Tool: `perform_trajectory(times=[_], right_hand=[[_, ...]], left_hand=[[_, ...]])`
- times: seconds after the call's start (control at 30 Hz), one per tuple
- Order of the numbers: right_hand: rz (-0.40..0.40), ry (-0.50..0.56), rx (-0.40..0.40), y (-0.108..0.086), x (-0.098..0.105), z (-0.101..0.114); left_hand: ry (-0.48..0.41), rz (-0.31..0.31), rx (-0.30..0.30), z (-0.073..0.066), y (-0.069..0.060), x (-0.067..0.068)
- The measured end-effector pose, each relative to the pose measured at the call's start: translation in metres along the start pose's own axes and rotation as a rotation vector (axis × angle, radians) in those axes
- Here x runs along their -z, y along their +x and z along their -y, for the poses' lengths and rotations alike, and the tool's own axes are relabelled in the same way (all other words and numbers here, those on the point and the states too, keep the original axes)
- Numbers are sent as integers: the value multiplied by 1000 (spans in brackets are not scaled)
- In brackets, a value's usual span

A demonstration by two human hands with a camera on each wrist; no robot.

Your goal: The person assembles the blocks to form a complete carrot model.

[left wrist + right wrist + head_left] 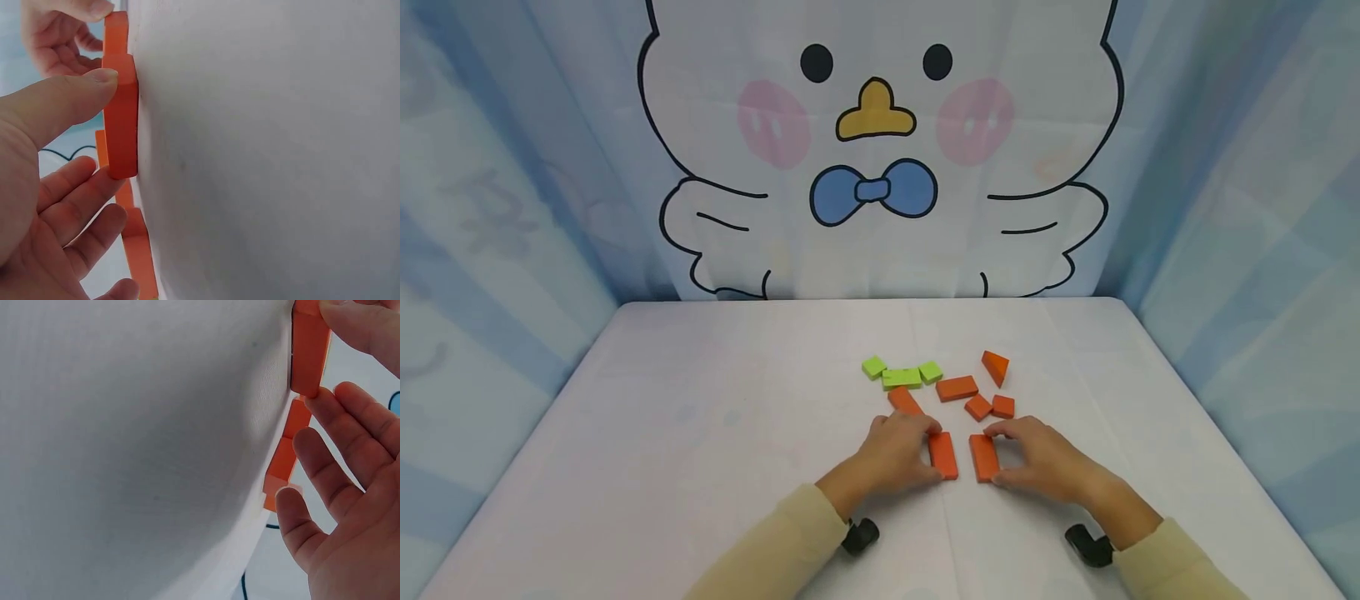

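Two orange rectangular blocks lie flat on the table, a small gap between them. My left hand pinches the left orange block by its near and far ends, thumb at the near one. In the left wrist view that block stays down against the white surface. Across the gap, my right hand holds the right orange block the same way, thumb and fingertip at its ends. The right wrist view shows this block touching the cloth, with the other fingers spread loosely.
Just beyond my left fingers lies another orange block. Farther right are an orange rectangle, two small orange blocks and an orange triangle. Behind, green blocks form a loose row. A printed curtain borders the white table.
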State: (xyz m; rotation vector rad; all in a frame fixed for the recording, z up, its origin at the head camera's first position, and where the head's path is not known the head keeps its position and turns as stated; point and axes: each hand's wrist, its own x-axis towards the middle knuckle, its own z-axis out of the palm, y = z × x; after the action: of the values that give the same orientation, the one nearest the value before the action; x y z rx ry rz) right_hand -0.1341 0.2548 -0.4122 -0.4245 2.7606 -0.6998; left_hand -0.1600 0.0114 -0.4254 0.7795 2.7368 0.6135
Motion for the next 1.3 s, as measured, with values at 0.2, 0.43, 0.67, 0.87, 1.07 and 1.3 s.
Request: perform_trajectory(times=[0.2,0.43,0.67,0.87,1.07,1.3], right_hand=[[-9,-3,-20,-5,2,-5],[-24,-13,-38,-11,4,-16],[-26,-4,-18,-14,8,-26],[-25,23,-24,-18,11,-32],[-29,21,-15,-22,13,-36],[-25,29,-38,-24,16,-39]], left_hand=[[25,9,-26,-15,8,-5],[66,2,-27,-31,17,-13],[107,-4,-16,-43,26,-18],[94,5,6,-51,32,-21],[100,11,2,-58,36,-26],[126,4,8,-64,41,-32]])
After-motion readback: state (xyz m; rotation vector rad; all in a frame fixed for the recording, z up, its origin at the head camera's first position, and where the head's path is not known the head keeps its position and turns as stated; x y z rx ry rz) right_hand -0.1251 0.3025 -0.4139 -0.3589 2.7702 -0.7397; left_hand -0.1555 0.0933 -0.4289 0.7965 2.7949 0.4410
